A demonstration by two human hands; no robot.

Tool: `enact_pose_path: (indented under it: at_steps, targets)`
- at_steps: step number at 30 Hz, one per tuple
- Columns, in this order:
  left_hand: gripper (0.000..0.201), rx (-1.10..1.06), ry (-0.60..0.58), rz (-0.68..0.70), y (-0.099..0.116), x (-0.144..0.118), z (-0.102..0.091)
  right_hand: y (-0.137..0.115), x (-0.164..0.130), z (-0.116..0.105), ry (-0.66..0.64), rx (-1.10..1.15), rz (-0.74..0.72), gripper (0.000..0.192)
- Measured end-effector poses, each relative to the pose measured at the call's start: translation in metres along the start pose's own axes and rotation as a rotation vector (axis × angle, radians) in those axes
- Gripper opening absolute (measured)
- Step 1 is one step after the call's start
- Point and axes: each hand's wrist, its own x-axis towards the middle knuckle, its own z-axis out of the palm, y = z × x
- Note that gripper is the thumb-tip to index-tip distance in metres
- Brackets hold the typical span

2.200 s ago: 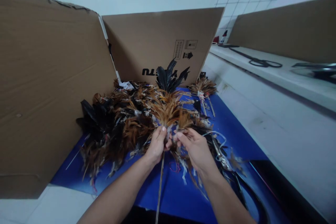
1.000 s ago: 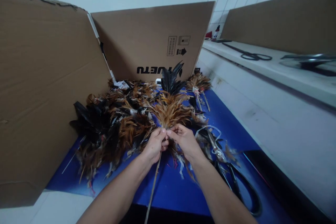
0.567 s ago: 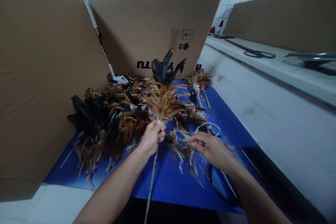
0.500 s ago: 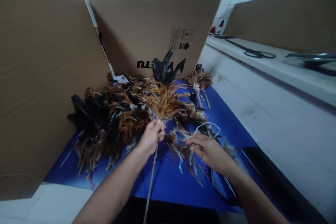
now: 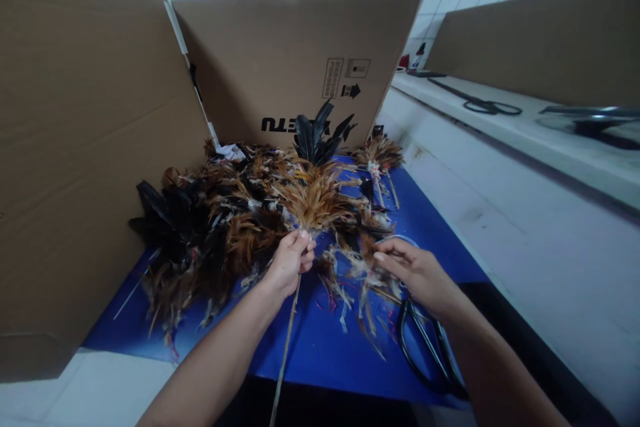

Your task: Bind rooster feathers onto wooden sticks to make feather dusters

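Note:
My left hand (image 5: 293, 260) is closed around a feather duster (image 5: 315, 197) where its feathers meet the thin stick. Golden-brown feathers fan out above the fist, with long black ones at the top. Its bare stick (image 5: 285, 353) runs down toward me. To the right, my right hand (image 5: 413, 270) pinches a small brown feather tuft (image 5: 368, 245), slightly blurred, between thumb and fingers. Beneath that hand are loose feathers with pale and pink strands (image 5: 345, 293). The black handles of scissors (image 5: 425, 347) lie close by its wrist; their blades are hidden.
A heap of brown and black feathers (image 5: 185, 213) covers the left and back of the blue surface (image 5: 310, 360). Cardboard panels (image 5: 240, 60) stand left and behind. Bundled feathers on sticks (image 5: 377, 153) lie at back right. A white ledge at right bears scissors (image 5: 493, 107).
My right hand has shifted right and slightly up; a brown tuft now shows at its fingertips where a pale strip looped before. My left hand and the duster have hardly moved.

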Motion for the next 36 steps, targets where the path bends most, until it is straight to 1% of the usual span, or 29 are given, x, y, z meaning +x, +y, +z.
enact_pose_path:
  at_steps: [2, 5, 9, 12, 17, 21, 24, 27, 29, 32, 36]
  targets:
    - [0.043, 0.002, -0.008, 0.007, -0.002, 0.000, -0.001, -0.006, 0.000, 0.001, 0.020, 0.165, 0.104, 0.029]
    - [0.043, 0.005, -0.011, 0.009, -0.003, 0.001, -0.001, -0.010, -0.001, 0.007, 0.011, 0.380, 0.193, 0.032]
    - [0.045, 0.004, -0.024, -0.014, -0.004, 0.001, 0.001, -0.009, 0.000, 0.021, 0.000, 0.523, 0.233, 0.034]
    - [0.045, -0.007, -0.041, -0.041, -0.006, 0.000, 0.001, -0.008, 0.003, 0.035, 0.038, 0.580, 0.201, 0.032]
    - [0.043, -0.021, -0.061, -0.076, -0.010, -0.002, 0.001, -0.013, 0.010, 0.061, 0.138, 0.618, 0.144, 0.031]
    - [0.041, -0.010, -0.053, -0.083, -0.011, -0.003, 0.002, -0.015, 0.015, 0.074, 0.151, 0.606, 0.114, 0.029]
    - [0.040, -0.004, -0.063, -0.072, -0.011, -0.003, 0.002, -0.016, 0.015, 0.079, 0.121, 0.611, 0.105, 0.029]
    - [0.038, 0.017, -0.068, -0.067, -0.012, -0.003, 0.003, -0.017, 0.013, 0.081, 0.108, 0.588, 0.089, 0.034]
    - [0.037, 0.031, -0.074, -0.069, -0.012, -0.003, 0.003, -0.017, 0.013, 0.082, 0.124, 0.559, 0.080, 0.035]
    - [0.037, 0.028, -0.096, -0.072, -0.011, -0.003, 0.005, -0.013, 0.015, 0.083, 0.165, 0.511, 0.066, 0.029]
    - [0.037, 0.002, -0.119, -0.080, -0.010, -0.004, 0.005, -0.007, 0.018, 0.083, 0.210, 0.518, 0.061, 0.026]
